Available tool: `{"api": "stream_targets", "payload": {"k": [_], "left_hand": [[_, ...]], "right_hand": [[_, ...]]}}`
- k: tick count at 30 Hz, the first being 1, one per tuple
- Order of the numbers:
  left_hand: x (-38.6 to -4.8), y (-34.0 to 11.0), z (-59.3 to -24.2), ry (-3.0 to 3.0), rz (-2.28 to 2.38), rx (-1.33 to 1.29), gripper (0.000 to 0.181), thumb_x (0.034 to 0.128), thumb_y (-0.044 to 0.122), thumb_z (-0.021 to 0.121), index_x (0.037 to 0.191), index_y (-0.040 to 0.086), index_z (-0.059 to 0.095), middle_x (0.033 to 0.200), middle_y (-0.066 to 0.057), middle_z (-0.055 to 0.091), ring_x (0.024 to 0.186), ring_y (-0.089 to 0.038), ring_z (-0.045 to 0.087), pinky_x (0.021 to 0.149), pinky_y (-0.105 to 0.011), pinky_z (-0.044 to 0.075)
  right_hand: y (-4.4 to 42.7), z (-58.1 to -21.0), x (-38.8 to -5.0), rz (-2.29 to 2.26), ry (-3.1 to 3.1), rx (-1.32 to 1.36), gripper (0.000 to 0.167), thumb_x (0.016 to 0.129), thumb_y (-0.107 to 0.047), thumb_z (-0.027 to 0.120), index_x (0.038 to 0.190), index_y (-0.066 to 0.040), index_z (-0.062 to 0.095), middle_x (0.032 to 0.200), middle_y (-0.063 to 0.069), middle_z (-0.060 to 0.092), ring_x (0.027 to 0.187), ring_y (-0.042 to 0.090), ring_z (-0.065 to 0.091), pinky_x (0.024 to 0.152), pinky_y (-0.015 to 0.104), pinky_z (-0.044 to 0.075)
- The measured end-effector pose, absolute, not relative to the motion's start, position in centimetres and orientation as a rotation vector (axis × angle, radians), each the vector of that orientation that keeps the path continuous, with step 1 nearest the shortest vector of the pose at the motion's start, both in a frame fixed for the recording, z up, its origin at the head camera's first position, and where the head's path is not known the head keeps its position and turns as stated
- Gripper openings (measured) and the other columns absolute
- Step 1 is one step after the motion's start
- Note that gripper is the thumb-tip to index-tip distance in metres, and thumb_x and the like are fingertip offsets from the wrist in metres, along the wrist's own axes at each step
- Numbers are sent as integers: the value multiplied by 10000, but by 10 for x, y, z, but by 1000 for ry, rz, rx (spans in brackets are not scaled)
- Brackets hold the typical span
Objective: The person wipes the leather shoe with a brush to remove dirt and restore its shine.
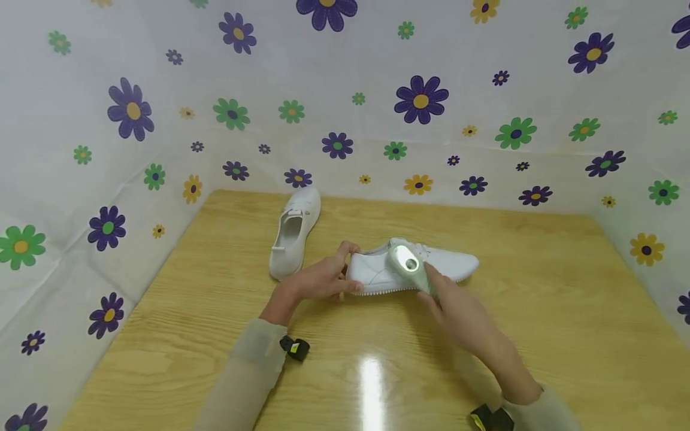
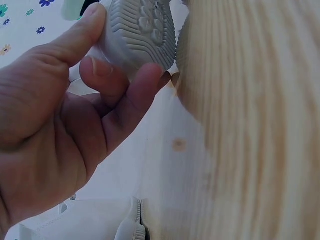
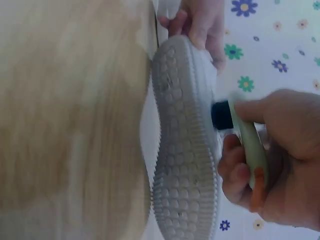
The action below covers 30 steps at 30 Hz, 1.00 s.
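Note:
A white lace-up shoe (image 1: 444, 263) lies tilted on the table, its toe to the right and its studded sole (image 3: 182, 150) facing the person. My left hand (image 1: 323, 278) grips it by the heel, thumb on one side and fingers on the other. In my right hand (image 1: 460, 314) is a pale green brush (image 3: 252, 150) with dark bristles (image 3: 221, 116) and an orange piece on its handle. The bristles meet the side of the shoe near the laces. The back of the brush head shines with glare in the head view.
A second white shoe (image 1: 293, 233) stands upright behind the left hand, toe toward the back. The wooden table (image 1: 178, 335) meets a flower-printed cloth (image 1: 372, 120) at the back and both sides. Black wrist straps (image 1: 294, 348) sit at the sleeves.

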<state>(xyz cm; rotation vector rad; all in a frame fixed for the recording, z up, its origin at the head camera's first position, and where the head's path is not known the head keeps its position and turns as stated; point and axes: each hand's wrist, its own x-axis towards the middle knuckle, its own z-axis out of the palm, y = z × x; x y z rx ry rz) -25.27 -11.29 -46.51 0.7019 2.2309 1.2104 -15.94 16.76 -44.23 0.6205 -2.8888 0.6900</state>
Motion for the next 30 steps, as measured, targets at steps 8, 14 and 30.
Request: {"api": "stream_targets", "payload": {"k": [8, 14, 30], "left_hand": [[-255, -110, -467, 2226, 1218, 735, 611, 962, 218, 653, 1386, 165, 216, 1075, -154, 605, 819, -255, 623, 651, -367, 546], [-256, -111, -468, 2228, 1206, 711, 622, 953, 208, 667, 1384, 163, 220, 1080, -151, 603, 851, -255, 624, 661, -373, 552], [-253, -113, -467, 2228, 1202, 684, 630, 951, 208, 672, 1380, 152, 213, 1111, -168, 593, 892, -255, 628, 685, -371, 559]], "right_hand": [[175, -441, -160, 634, -2909, 584, 524, 1009, -194, 570, 1470, -2, 412, 1139, 220, 631, 850, 285, 635, 693, 480, 528], [184, -440, -158, 655, -2970, 683, 509, 1015, -178, 554, 1454, 35, 409, 1258, 257, 602, 1070, 372, 633, 857, 531, 518], [188, -437, -157, 729, -3008, 694, 494, 1017, -166, 543, 1461, 5, 413, 1224, 219, 610, 1013, 313, 635, 832, 516, 523]]}}
